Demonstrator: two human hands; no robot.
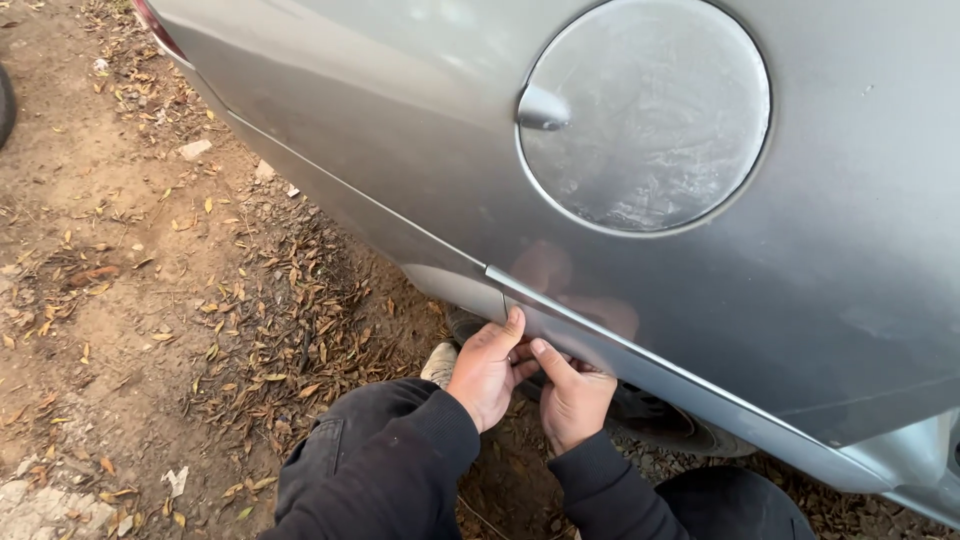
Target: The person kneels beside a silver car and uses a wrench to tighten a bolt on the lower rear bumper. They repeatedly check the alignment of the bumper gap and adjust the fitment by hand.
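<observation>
A silver car body panel (800, 260) fills the upper right. Its lower wheel-arch edge (640, 360) runs down to the right. My left hand (487, 370) grips that edge near its left end, with the thumb pressed on the outer face and the fingers curled behind it. Just to its right, my right hand (572, 395) holds the same edge. Its thumb points up at the lip and its fingers are hidden under the panel. Both arms are in black sleeves. A dark tyre (660, 415) shows under the arch behind my hands.
A round fuel flap (645, 115) sits high on the panel, and a red tail light (155, 25) at the top left. The bare dirt ground (120, 300) is strewn with dry leaves. My light shoe (440, 362) and black-trousered knees are below the hands.
</observation>
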